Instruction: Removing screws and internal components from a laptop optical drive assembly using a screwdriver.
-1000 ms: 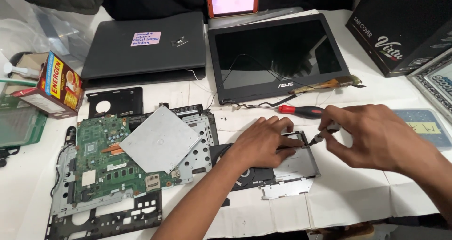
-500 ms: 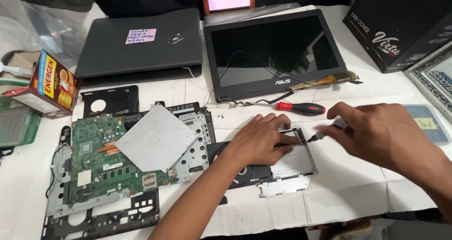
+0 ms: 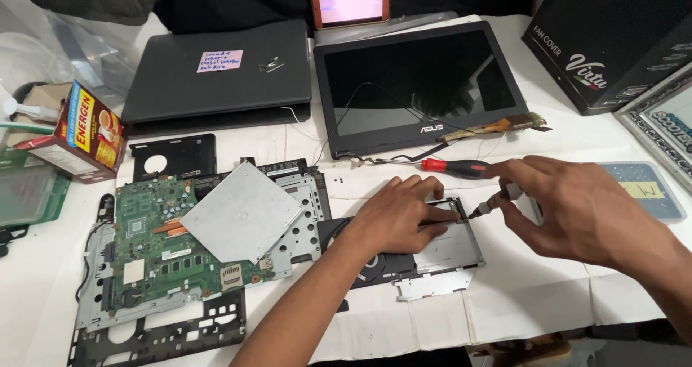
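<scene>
My left hand [image 3: 398, 216] lies flat on a thin black-and-silver drive unit [image 3: 447, 248] on the white table, fingers pressing its top edge. My right hand [image 3: 577, 205] grips a small screwdriver [image 3: 490, 203] whose tip touches the drive's upper right corner. A red-handled screwdriver [image 3: 450, 167] lies just beyond my hands. To the left sits an opened laptop base with a green motherboard [image 3: 155, 237] and a loose grey metal plate [image 3: 241, 210] resting on it.
A detached laptop screen [image 3: 422, 86] and a shut black laptop [image 3: 216, 68] lie at the back, with a phone [image 3: 351, 3] behind them. A black box [image 3: 613, 36] stands far right, a small carton [image 3: 76, 126] far left, a black cover plate [image 3: 173, 157] nearby.
My right hand has shifted slightly right and up while keeping the small screwdriver's tip at the drive's corner. My left hand stays pressed on the drive.
</scene>
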